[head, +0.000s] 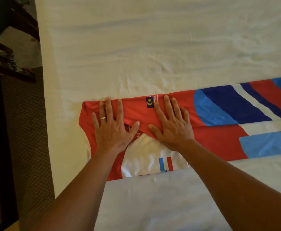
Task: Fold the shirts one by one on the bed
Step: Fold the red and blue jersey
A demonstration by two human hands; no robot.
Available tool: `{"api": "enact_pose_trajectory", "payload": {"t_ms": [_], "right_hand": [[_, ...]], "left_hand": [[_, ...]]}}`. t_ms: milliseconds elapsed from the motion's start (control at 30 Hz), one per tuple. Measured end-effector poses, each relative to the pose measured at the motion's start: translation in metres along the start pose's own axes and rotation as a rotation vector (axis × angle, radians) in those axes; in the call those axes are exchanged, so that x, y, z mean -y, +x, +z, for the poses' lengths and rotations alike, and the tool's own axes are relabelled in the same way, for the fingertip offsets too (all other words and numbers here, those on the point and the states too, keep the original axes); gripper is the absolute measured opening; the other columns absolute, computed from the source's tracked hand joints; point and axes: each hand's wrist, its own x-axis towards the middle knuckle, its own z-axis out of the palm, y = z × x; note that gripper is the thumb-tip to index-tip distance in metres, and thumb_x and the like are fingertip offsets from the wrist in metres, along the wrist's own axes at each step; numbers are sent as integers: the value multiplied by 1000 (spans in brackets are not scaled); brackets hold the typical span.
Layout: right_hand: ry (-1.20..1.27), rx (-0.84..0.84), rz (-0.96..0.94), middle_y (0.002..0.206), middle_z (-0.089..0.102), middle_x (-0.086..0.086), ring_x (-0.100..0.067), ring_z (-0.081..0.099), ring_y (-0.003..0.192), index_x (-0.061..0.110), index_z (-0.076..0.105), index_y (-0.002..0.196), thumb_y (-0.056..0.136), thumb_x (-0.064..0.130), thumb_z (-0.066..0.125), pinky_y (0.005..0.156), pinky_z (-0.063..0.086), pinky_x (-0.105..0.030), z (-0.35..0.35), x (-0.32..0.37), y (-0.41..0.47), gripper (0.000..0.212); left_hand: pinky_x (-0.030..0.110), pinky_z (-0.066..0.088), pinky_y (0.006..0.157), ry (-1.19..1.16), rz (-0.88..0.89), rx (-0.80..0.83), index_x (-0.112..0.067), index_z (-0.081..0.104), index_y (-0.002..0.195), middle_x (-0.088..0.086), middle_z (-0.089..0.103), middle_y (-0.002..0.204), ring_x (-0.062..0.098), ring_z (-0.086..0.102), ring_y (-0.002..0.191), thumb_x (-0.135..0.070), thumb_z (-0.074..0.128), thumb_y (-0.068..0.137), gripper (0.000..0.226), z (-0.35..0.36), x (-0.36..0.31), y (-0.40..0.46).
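At the far left edge, dark furniture (6, 47) and patterned carpet (28, 122) were seen beside the bed (153, 39), which was covered in a white sheet. Near the bed's left side, the collar end of a red, white and blue shirt (219, 140) was laid flat, the body running off to the right out of view. The left hand (113, 125), with a ring (103, 118) on one finger, was pressed flat on the red cloth with fingers spread wide, nothing gripped. Just beside it, the right hand (171, 124) was likewise laid flat, fingers straight and spread, next to a small flag patch (152, 101). Thumbs were set close together over the neck opening. The far side panel looked already folded inward; the step in hand was judged to be smoothing that fold. Next, the long strip would likely need folding across its length, which calls for both hands to pinch one end and carry it over evenly
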Motion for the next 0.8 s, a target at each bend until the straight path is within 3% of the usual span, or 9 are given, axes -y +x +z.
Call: {"api": "enact_pose_trajectory", "payload": {"t_ms": [133, 233, 333, 467, 600, 800], "right_hand": [[127, -2, -72, 169, -13, 2, -20, -11, 155, 31, 5, 161, 98, 70, 15, 123, 7, -51, -22, -17, -7, 75], [195, -58, -56, 169, 9, 0, -23, 7, 154, 25, 28, 156, 101, 63, 19, 120, 15, -51, -41, -41, -16, 68], [156, -73, -18, 164, 24, -5, -29, 22, 149, 21, 40, 150, 104, 54, 27, 117, 21, -52, -53, -85, -23, 58], [119, -198, -5, 148, 47, -15, -37, 43, 133, 7, 58, 133, 99, 32, 56, 102, 37, -57, -64, -165, -31, 43], [46, -192, 74, 137, 54, -14, -39, 49, 121, 7, 63, 126, 92, 16, 60, 95, 40, -53, -80, -241, -35, 36], [-49, -168, 183, 132, 51, -14, -39, 48, 117, 11, 61, 120, 89, 14, 55, 92, 41, -52, -101, -334, -40, 32]], "left_hand": [[58, 5, 121, 24, -9, -19, -27, 6, 162, 13, -5, 170, 33, -4, 156, -81, 24, 86, 96, -9, -21, -13], [59, 21, 115, 45, 57, -24, -24, 23, 159, 15, 17, 166, 38, 16, 151, -74, 31, 89, 87, -11, -52, -25], [56, 35, 104, -11, 123, -45, -21, 43, 146, 15, 38, 153, 38, 37, 138, -58, 49, 89, 68, -6, -96, -35], [50, 38, 96, -108, 186, -106, -18, 55, 132, 13, 49, 139, 34, 44, 123, -40, 58, 85, 53, 4, -173, -40], [44, 44, 84, -105, 371, -73, -17, 61, 126, 10, 57, 122, 32, 55, 104, -33, 59, 81, 47, 19, -258, -46], [39, 46, 73, -124, 511, 50, -19, 57, 117, 5, 55, 105, 26, 55, 89, -33, 44, 81, 40, 42, -366, -62]]}}
